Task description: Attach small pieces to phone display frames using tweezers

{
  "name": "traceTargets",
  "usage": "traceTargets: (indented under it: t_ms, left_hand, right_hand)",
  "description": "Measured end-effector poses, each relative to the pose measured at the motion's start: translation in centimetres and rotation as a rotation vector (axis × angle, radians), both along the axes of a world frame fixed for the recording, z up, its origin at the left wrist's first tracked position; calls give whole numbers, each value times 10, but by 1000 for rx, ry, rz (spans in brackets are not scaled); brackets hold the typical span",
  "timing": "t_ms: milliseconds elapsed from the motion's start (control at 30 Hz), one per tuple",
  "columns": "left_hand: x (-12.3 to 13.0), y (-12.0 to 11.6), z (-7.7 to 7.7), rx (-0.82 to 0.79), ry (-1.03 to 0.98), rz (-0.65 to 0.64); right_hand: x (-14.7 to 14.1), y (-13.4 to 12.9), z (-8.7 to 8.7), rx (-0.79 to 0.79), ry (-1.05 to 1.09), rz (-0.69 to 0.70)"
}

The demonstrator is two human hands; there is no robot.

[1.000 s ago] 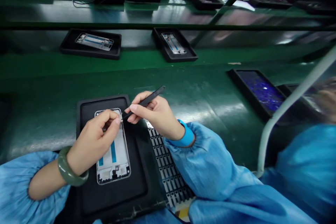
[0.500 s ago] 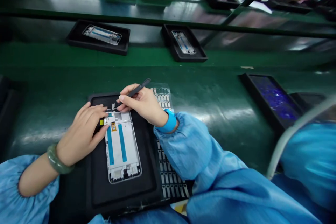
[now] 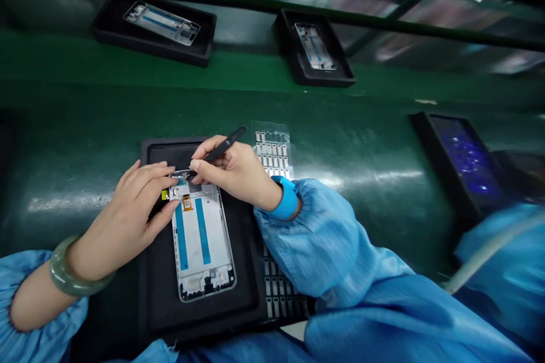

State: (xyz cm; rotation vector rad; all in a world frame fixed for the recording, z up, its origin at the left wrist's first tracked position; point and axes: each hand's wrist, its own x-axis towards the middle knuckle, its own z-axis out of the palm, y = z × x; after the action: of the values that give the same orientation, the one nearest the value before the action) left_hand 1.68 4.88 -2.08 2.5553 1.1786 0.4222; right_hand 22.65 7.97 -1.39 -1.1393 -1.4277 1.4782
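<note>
Phone frame lay lengthwise on a black tray, its white panel with two blue strips facing up, and the tray sat on a glossy green surface. A small orange connector showed near the frame's upper end, and a yellow tab sat just past its left edge. Your right grip was clenched on slim black tweezers, held like a pen, with their tip at the frame's upper edge. Your left grip lay over the same end of the frame, with fingers along the top and thumb by the left side; you could not tell whether it clenched the frame or only rested there. A pale green bangle circled your left wrist, and a blue cuff closed the sleeve of your blue smock at the right wrist. Beside the tray, a clear sheet carrying rows of small metal pieces ran under your right forearm. Farther up the surface, two more black trays held similar frames, and off to the right another black tray held a glittering dark blue panel.
</note>
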Motion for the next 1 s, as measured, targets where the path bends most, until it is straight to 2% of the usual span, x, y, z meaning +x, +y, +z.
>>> traceTargets:
  t_ms: [1000]
  left_hand:
    - [1, 0, 0, 40, -2, -23]
  right_hand:
    - [0, 1, -4, 102, -76, 21]
